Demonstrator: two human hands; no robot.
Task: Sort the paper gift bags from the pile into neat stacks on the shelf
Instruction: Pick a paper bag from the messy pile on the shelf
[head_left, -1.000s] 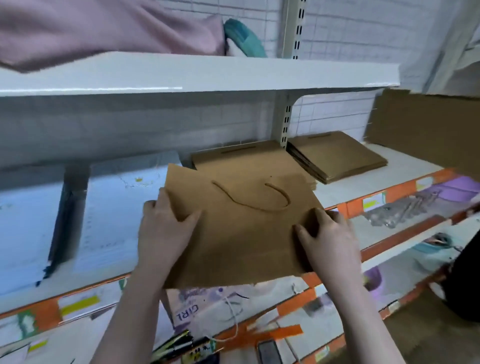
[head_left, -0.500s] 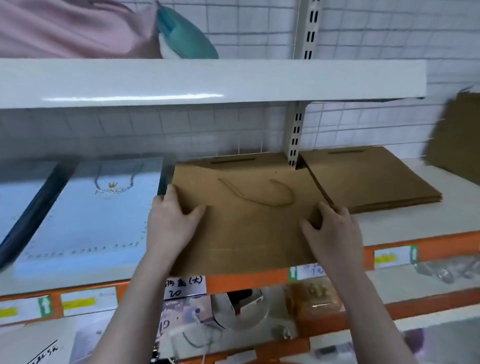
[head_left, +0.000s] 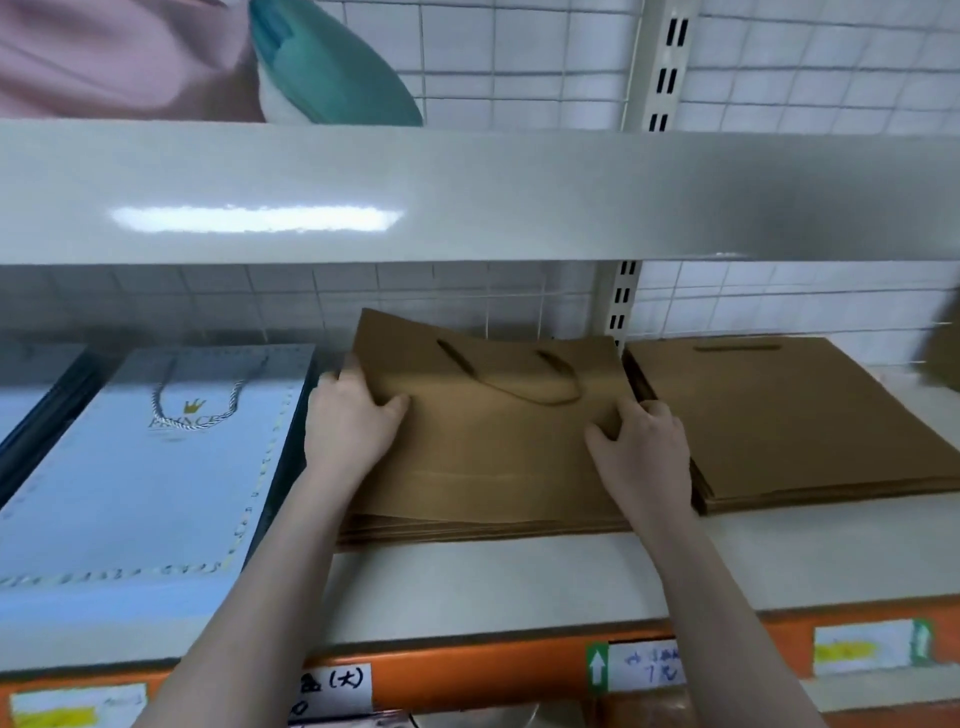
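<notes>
Now that the brown bag (head_left: 498, 441) has slid from the shelf (head_left: 467, 587) edge onto the middle stack (head_left: 467, 530), placement is nearly done. Left hand (head_left: 348, 421) and right hand (head_left: 644, 447) both pinch its side edges, its far corner still lifted.

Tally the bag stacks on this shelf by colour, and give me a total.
Brown kraft stacks: 2, the middle stack under the brown bag that both hands hold, and the right stack.
Light blue stacks: 1, the crown-printed stack on the left.
Total: 3 stacks. Something dark lies at the far left edge, too cut off to count.
</notes>
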